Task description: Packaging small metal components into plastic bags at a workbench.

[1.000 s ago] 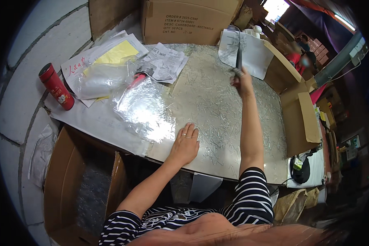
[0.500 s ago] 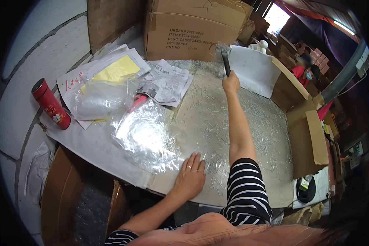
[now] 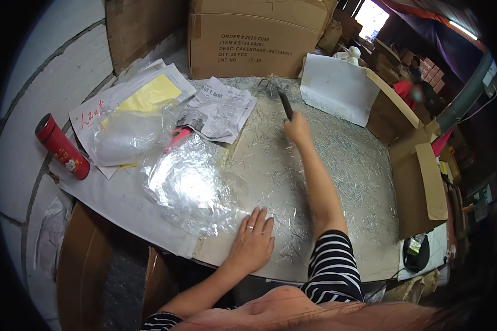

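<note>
My right hand reaches far across the table, wrapped round the dark handle of a brush. The brush's greyish head is smeared by motion and sits low over the far end of a tan board. Thin clear plastic slivers lie scattered all over this board. At the near edge my left hand rests flat on the board, fingers stretched, a ring on one of them. Just left of its fingertips spreads shiny clear plastic film.
Crumpled newspaper, yellow paper and a red flask occupy the left side. A large carton stands behind. Cardboard walls and a white sheet border the right. A person in red is in the background.
My right hand has drawn the brush down and left, from beside the white sheet to the board's far end. My left hand stays flat near the front edge. The view has shifted slightly.
</note>
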Available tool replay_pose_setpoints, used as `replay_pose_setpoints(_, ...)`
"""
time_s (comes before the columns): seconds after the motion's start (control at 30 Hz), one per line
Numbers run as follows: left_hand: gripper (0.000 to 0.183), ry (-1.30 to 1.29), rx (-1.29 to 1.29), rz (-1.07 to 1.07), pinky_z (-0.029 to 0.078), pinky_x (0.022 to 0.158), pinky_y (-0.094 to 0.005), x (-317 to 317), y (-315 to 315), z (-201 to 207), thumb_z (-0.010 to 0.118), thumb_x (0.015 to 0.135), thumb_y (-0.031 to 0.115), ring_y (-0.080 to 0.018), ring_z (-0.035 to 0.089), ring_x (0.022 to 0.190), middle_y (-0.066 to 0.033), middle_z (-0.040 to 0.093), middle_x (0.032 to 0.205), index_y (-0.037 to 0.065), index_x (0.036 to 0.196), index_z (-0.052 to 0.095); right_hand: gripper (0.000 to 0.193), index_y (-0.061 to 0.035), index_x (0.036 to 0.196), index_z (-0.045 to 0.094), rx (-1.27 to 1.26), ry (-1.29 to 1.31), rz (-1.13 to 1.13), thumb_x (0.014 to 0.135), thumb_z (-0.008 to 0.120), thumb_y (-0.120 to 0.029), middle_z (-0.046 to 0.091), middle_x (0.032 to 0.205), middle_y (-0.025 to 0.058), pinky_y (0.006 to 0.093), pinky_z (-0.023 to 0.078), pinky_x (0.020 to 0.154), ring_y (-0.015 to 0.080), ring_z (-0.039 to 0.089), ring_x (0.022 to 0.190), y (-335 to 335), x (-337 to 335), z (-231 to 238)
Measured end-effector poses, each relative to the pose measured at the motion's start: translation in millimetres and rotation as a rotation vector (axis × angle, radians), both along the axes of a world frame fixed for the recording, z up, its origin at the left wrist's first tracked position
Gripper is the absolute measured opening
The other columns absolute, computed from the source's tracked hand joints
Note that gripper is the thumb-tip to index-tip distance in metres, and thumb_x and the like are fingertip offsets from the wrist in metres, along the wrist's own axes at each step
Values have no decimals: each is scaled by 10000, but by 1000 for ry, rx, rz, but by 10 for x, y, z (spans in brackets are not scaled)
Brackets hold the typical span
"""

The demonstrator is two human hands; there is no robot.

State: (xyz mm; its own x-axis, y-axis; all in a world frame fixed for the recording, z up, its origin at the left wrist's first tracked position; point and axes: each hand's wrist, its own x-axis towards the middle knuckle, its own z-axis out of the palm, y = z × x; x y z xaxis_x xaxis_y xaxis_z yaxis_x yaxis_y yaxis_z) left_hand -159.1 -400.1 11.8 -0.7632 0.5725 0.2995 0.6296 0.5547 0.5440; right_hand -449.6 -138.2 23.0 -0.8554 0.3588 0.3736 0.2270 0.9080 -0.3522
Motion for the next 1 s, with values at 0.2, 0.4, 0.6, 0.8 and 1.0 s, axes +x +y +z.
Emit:
replay_pose_setpoints(0.2,459,19,11,-18,264,1117,-494,21,32,-5,588,866,197,-384,325,1358,-241,386,1420,-27,1259,512,244,-10,940,665,-114,248,-12,820,660,-222,648,810,241,454,468,681,409,643,774,255,956,417)
replay_pose_setpoints(0.4,442,41,16,-8,265,1118,-486,51,56,-85,587,867,191,-379,330,1355,-235,403,1411,-13,1252,515,287,0,1023,624,-182,78,-98,834,602,-215,659,966,262,502,485,811,433,634,926,-171,1009,174)
replay_pose_setpoints(0.6,404,86,18,26,273,1113,-478,91,58,-124,592,855,177,-382,354,1337,-235,431,1382,-13,1207,537,289,15,1034,635,-273,-54,161,803,534,-125,655,1024,249,487,483,846,442,616,973,-867,1385,169)
replay_pose_setpoints(0.8,369,154,70,22,328,1078,-456,122,13,-115,603,831,148,-393,419,1280,-234,483,1322,-18,1158,566,315,-7,1096,650,-318,115,488,837,629,-184,657,1029,223,422,494,844,384,632,943,-762,2620,423)
replay_pose_setpoints(1.0,421,208,30,24,326,1090,-449,26,158,-274,564,847,177,-375,422,1289,-237,486,1345,-18,1220,556,245,5,1118,655,-564,122,249,891,621,-83,696,1023,130,300,498,815,200,657,907,-378,4651,500)
